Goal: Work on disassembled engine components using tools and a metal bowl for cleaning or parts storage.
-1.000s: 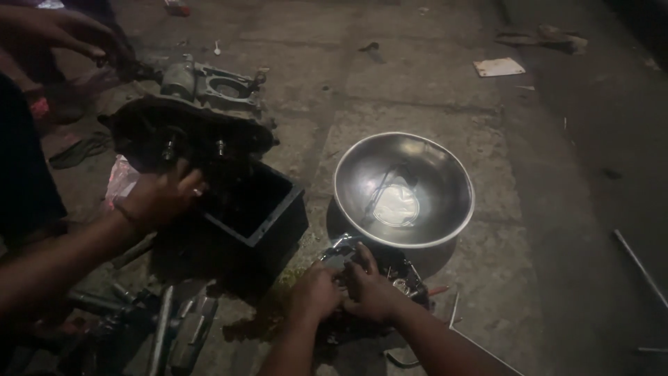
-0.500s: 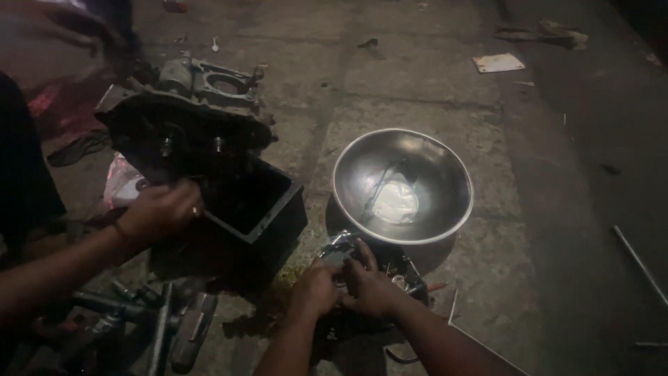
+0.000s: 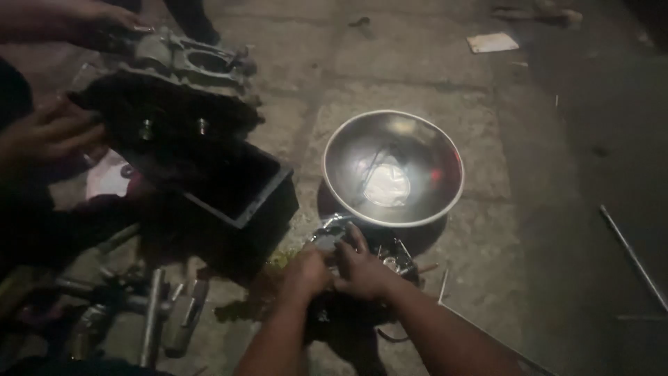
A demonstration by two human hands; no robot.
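My left hand (image 3: 306, 271) and my right hand (image 3: 363, 268) are pressed together on a dark, greasy engine part (image 3: 393, 256) that lies on the concrete floor just below a steel bowl (image 3: 445, 202). Both hands grip the part from above, and the right fingers spread over its top. Much of the part is hidden under my hands and in shadow. Inside the bowl lies a white rag or lump (image 3: 386, 184) with a thin metal piece beside it.
At upper left another person's hands (image 3: 49, 132) hold a large engine casing (image 3: 174, 83) over a black rectangular tray (image 3: 240, 191). Several tools and pipes (image 3: 153, 306) lie at lower left. A thin metal rod (image 3: 633, 257) lies at right, a paper scrap (image 3: 492, 43) far off.
The other person's hand left the black tray and went up to the engine casing, which now hangs over the tray. My two hands stayed on the dark engine part.
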